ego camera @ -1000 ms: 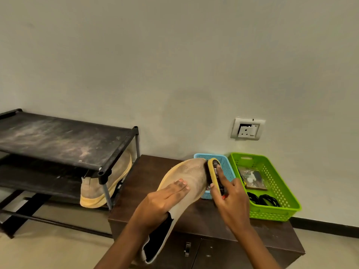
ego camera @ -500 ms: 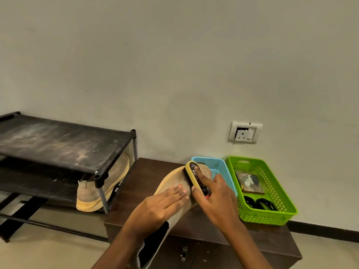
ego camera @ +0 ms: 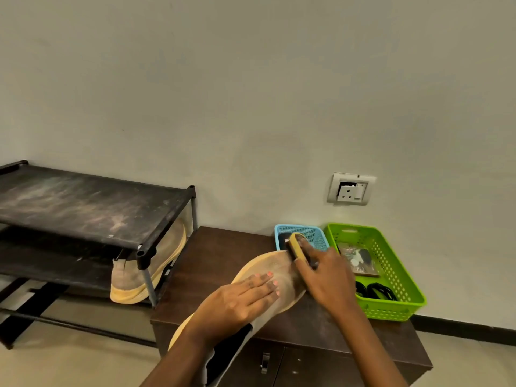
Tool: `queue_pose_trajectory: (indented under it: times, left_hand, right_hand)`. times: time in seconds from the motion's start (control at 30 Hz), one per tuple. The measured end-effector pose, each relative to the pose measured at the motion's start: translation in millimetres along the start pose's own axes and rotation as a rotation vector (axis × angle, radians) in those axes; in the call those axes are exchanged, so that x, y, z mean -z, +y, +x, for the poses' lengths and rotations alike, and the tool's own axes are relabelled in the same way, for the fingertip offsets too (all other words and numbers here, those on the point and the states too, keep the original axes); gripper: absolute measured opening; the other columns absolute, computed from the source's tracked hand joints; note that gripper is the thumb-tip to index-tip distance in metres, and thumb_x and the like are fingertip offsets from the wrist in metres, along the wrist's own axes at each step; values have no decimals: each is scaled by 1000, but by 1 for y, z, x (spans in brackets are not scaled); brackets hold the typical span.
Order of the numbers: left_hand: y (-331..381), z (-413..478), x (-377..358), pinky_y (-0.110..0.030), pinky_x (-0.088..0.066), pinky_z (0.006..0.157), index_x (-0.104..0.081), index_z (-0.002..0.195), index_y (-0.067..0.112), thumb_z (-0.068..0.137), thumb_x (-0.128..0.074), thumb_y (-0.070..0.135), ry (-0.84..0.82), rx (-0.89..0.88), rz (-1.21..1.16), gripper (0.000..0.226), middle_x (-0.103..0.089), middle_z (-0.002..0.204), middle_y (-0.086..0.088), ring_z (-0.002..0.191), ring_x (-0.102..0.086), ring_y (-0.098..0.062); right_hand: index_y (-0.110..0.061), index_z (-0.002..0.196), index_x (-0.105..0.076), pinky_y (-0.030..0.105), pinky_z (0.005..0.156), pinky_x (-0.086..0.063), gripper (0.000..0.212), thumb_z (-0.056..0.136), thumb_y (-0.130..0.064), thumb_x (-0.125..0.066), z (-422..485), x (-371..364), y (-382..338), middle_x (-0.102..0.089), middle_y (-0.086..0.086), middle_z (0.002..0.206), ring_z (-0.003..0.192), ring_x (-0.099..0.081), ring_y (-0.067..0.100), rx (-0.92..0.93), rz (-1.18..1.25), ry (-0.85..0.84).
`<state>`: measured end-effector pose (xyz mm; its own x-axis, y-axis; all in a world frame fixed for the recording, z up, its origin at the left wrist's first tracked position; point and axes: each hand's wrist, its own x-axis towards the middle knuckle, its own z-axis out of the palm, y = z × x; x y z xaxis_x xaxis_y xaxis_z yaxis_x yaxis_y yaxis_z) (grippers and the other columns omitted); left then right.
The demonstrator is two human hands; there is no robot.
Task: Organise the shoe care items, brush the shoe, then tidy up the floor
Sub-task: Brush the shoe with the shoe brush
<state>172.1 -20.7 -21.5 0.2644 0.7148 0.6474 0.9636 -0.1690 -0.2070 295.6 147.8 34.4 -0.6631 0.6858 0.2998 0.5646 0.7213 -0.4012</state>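
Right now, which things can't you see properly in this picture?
All in the head view:
- Brush: its bristles are hidden by its yellow back and the right hand.
- Shoe: the heel end is under the left hand and forearm, and cut off by the bottom edge.
- Blue basket: its contents are mostly behind the brush.
- Packet in the green basket: the print is too small to read.

Beige knit shoe (ego camera: 284,265), yellow sole rim, lies on the desk (ego camera: 223,255), toe toward the wall, heel overhanging front edge. Yellow-backed brush (ego camera: 295,244) set against its toe.
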Motion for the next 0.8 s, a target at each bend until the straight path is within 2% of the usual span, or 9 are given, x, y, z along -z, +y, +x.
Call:
queue_pose_trajectory:
  times: [0.1, 0.2, 0.27, 0.3, 0.43, 0.53, 0.63, 0.73, 0.8]
  left_hand:
    - [-1, 0, 0, -30, -46, 99, -71, 109, 11, 99, -30, 4, -12, 9, 10, 42, -66, 118, -4, 116, -58, -16]
    - [-2, -1, 1, -30, -47, 98, -69, 112, 11, 90, -45, 6, -11, 5, 3, 32, -66, 119, -4, 117, -58, -16]
    - [1, 1, 1, -29, -49, 96, -68, 112, 12, 87, -47, 8, -23, -11, -16, 33, -66, 118, -4, 116, -59, -16]
    - [3, 3, 2, -28, -49, 96, -69, 112, 12, 86, -47, 8, -30, -23, -19, 34, -66, 118, -4, 116, -59, -15]
    - [4, 5, 0, -29, -47, 98, -69, 110, 11, 87, -47, 6, -35, -43, 3, 33, -67, 118, -4, 115, -59, -16]
    - [3, 3, 1, -29, -48, 97, -68, 113, 11, 85, -47, 6, -56, -43, -6, 35, -66, 118, -4, 116, -59, -16]
    - [5, 4, 3, -27, -50, 94, -68, 113, 12, 83, -46, 9, -83, -29, -27, 38, -67, 117, -4, 115, -60, -15]
    - [4, 3, 4, -29, -51, 92, -68, 113, 11, 92, -37, 2, -39, 41, -51, 39, -67, 117, -4, 114, -60, -16]
    - [3, 1, 6, -30, -49, 96, -67, 115, 8, 95, -26, -4, 12, 115, -101, 47, -65, 119, -6, 116, -58, -16]
  right_hand:
    - [-54, 129, -46, 32, 80, -42, 43, 86, -52, -49, -11, -1, -20, -43, -2, 92, 98, -56, 22, 180, 53, -183]
    - [-47, 126, -53, 33, 78, -45, 42, 85, -54, -47, 5, 1, -9, -55, 3, 98, 97, -60, 26, 39, -73, -88]
    - [-38, 123, -58, 32, 74, -46, 45, 83, -55, -46, 10, 4, 7, -60, 8, 101, 95, -61, 28, -73, -144, 1]
    - [-38, 122, -59, 32, 73, -46, 47, 82, -58, -45, 8, 5, 9, -61, 7, 100, 95, -62, 27, -64, -125, -10]
    - [-53, 119, -56, 31, 81, -45, 38, 81, -55, -52, -2, 4, -18, -57, 0, 91, 96, -60, 20, 123, 73, -228]
    - [-48, 114, -62, 32, 76, -47, 38, 81, -61, -47, 9, 5, -8, -68, 2, 98, 96, -63, 23, -15, -5, -105]
    - [-33, 109, -69, 31, 72, -48, 34, 83, -49, -53, 7, 8, 10, -70, 6, 100, 94, -63, 27, -173, -12, -11]
    - [-40, 115, -64, 31, 72, -47, 35, 82, -48, -55, -3, 2, 2, -70, 6, 104, 96, -63, 26, -124, 102, -28]
    - [-41, 117, -62, 29, 66, -43, 34, 84, -47, -55, -3, 1, 5, -70, 6, 101, 92, -63, 26, -178, 153, 42]
